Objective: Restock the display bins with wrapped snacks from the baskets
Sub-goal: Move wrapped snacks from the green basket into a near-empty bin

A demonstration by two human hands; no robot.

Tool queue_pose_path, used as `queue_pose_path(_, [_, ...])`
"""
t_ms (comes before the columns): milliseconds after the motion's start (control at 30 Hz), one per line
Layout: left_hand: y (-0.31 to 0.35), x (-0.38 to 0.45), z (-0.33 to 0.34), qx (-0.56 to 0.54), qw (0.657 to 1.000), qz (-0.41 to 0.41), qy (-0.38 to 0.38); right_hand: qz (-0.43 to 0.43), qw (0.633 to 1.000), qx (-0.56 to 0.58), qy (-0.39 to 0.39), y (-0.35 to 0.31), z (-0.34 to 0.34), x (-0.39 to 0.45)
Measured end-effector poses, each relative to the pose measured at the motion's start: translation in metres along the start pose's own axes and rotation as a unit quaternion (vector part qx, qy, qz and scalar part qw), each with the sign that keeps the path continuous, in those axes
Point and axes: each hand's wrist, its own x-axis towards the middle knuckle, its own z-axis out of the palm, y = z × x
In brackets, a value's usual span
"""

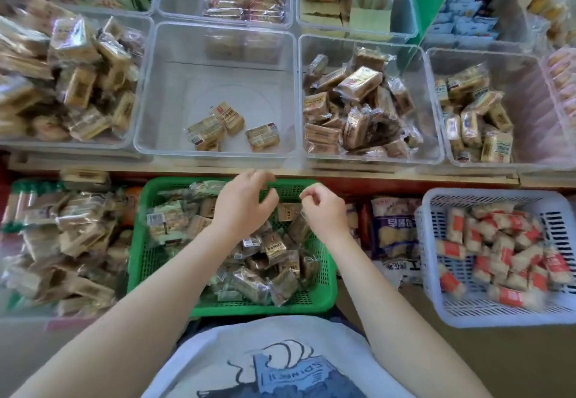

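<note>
Both hands hover over the green basket (324, 291) of wrapped snacks (274, 260). The left hand (241, 204) is released, fingers loosely spread and holding nothing. The right hand (322, 210) has curled fingers; whether they pinch a wrapper, I cannot tell. The forearms hide part of the basket's load. The middle bin (215, 42) holds three packs (230, 129); their labels are too blurred to read. A white basket (467, 316), cut off at the right edge, holds red-banded packs (498, 251). The shirt (280, 363) print reads upside down, illegibly.
</note>
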Motion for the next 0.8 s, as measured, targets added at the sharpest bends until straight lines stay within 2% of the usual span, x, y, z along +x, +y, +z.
queue_pose_path(67, [-0.018, -0.007, 0.002, -0.004, 0.985, -0.115, -0.13, 0.025, 0.983, -0.154, -0.092, 0.024, 0.033, 0.003])
queue_pose_path(133, [-0.034, -0.017, 0.004, -0.013, 0.969, -0.164, -0.186, 0.0, 0.915, -0.37, -0.161, 0.046, 0.055, 0.004])
queue_pose_path(200, [-0.044, -0.027, 0.007, -0.024, 0.962, -0.183, -0.204, -0.062, 0.839, -0.504, -0.194, 0.061, 0.067, 0.005])
queue_pose_path(267, [-0.053, -0.034, 0.01, -0.048, 0.955, -0.2, -0.214, -0.093, 0.8, -0.561, -0.193, 0.068, 0.073, 0.005])
queue_pose_path(400, [-0.061, -0.044, 0.013, -0.093, 0.946, -0.223, -0.214, -0.131, 0.765, -0.615, -0.139, 0.068, 0.073, 0.013])
queue_pose_path(500, [-0.062, -0.046, 0.013, -0.132, 0.94, -0.233, -0.211, -0.132, 0.773, -0.601, -0.151, 0.061, 0.067, 0.017])
queue_pose_path(567, [-0.062, -0.044, 0.012, -0.168, 0.933, -0.247, -0.201, -0.084, 0.833, -0.526, -0.151, 0.052, 0.058, 0.017])
queue_pose_path(600, [-0.059, -0.042, 0.01, -0.192, 0.927, -0.259, -0.192, -0.03, 0.886, -0.437, -0.15, 0.045, 0.05, 0.014])
queue_pose_path(633, [-0.056, -0.04, 0.008, -0.22, 0.919, -0.274, -0.182, 0.036, 0.941, -0.301, -0.15, 0.036, 0.042, 0.01])
queue_pose_path(667, [-0.052, -0.037, 0.006, -0.255, 0.907, -0.287, -0.17, 0.101, 0.972, -0.137, -0.16, 0.026, 0.035, 0.005])
queue_pose_path(700, [-0.048, -0.033, 0.004, -0.297, 0.892, -0.299, -0.162, 0.153, 0.972, 0.037, -0.176, 0.016, 0.028, -0.001])
queue_pose_path(733, [-0.043, -0.029, 0.002, -0.345, 0.873, -0.306, -0.16, 0.193, 0.943, 0.193, -0.189, 0.006, 0.02, -0.009])
queue_pose_path(800, [-0.03, -0.021, -0.005, -0.442, 0.829, -0.3, -0.167, 0.234, 0.848, 0.421, -0.223, -0.011, 0.007, -0.025])
